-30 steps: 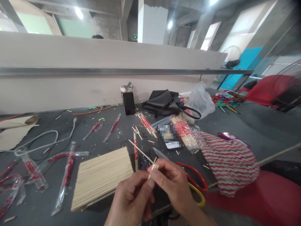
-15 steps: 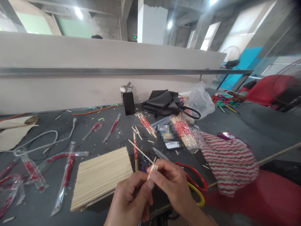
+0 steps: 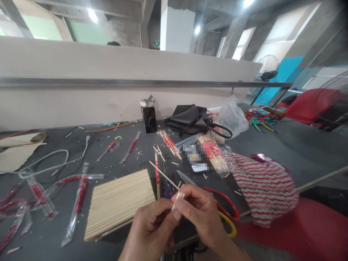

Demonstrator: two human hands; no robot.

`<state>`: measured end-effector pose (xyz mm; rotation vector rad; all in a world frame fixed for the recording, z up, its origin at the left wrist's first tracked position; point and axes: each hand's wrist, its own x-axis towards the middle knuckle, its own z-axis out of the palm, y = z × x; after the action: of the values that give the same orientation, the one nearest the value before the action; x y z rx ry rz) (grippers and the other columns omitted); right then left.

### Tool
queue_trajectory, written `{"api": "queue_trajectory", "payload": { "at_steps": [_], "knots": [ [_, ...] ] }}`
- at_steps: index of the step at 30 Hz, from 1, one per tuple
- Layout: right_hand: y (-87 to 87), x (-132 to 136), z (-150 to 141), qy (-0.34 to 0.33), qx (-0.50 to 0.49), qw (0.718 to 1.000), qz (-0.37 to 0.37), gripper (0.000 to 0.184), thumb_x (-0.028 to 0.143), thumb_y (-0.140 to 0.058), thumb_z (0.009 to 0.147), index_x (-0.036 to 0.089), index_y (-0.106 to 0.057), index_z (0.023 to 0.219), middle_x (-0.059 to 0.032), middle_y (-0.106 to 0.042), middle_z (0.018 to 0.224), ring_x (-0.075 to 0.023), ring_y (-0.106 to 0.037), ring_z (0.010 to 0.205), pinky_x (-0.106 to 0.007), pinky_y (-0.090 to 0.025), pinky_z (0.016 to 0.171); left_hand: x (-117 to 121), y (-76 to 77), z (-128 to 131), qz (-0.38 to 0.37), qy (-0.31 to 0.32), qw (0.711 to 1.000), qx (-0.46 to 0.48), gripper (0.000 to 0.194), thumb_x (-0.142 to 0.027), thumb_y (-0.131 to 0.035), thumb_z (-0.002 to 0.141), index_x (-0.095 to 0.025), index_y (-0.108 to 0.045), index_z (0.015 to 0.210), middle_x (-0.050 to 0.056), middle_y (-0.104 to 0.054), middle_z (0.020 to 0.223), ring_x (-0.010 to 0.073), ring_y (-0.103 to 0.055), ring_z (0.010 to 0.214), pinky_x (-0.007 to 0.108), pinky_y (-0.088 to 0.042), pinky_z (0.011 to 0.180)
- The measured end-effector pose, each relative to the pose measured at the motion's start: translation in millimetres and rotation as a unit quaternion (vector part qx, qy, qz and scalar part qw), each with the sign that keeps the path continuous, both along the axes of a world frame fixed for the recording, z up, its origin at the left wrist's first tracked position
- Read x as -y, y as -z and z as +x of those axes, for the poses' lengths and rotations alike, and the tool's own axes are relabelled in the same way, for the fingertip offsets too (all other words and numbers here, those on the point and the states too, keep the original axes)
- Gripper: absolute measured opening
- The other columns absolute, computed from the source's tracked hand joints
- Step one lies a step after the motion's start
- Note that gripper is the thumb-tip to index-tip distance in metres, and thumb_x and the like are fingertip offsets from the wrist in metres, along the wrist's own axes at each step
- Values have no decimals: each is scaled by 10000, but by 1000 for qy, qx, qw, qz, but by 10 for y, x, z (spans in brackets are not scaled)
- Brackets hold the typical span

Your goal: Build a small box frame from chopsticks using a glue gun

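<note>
Both hands meet close in front of me, pinching a small bundle of short wooden stick pieces (image 3: 178, 198). My left hand (image 3: 154, 226) grips the bundle from below with thumb and fingers. My right hand (image 3: 199, 210) closes on its upper right side. A longer thin stick (image 3: 164, 175) slants up and left from the fingers; which hand holds it is hidden. To the left lies a panel of sticks laid side by side (image 3: 121, 201). Partly behind my right hand are scissors with red and yellow handles (image 3: 231, 206).
Chopsticks with red print (image 3: 170, 144), a phone (image 3: 194, 157) and a packet of chopsticks (image 3: 213, 152) lie beyond the hands. Red pieces in clear wrap (image 3: 78, 203) and a white cable (image 3: 84, 148) are at left. A striped cloth (image 3: 268, 188) hangs over the right edge.
Both hands keep their grip on the bundle, with only a slight shift of the fingers. The whole view has moved a little; the table's things lie as before.
</note>
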<state>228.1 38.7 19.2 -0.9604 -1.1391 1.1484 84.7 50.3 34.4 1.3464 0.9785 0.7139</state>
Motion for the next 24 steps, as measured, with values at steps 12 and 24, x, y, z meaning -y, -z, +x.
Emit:
{"api": "queue_trajectory", "payload": {
  "at_steps": [12, 24],
  "knots": [
    [83, 20, 78, 56, 70, 994, 62, 245, 364, -562, 876, 180, -688, 774, 13, -541, 584, -100, -491, 530, -230, -403, 523, 70, 0, -46, -43, 19, 998, 38, 339, -485, -587, 805, -154, -663, 790, -7, -566, 517, 104, -548, 451, 187, -421, 430],
    [-117, -564, 268, 115, 482, 868, -21, 224, 355, -538, 850, 187, -686, 845, -43, -710, 815, -184, -629, 748, -275, -460, 706, 131, -129, -66, -61, 43, 991, 107, 273, -411, -601, 791, -142, -629, 757, 21, -626, 664, 66, -524, 426, 167, -381, 401]
  ]
}}
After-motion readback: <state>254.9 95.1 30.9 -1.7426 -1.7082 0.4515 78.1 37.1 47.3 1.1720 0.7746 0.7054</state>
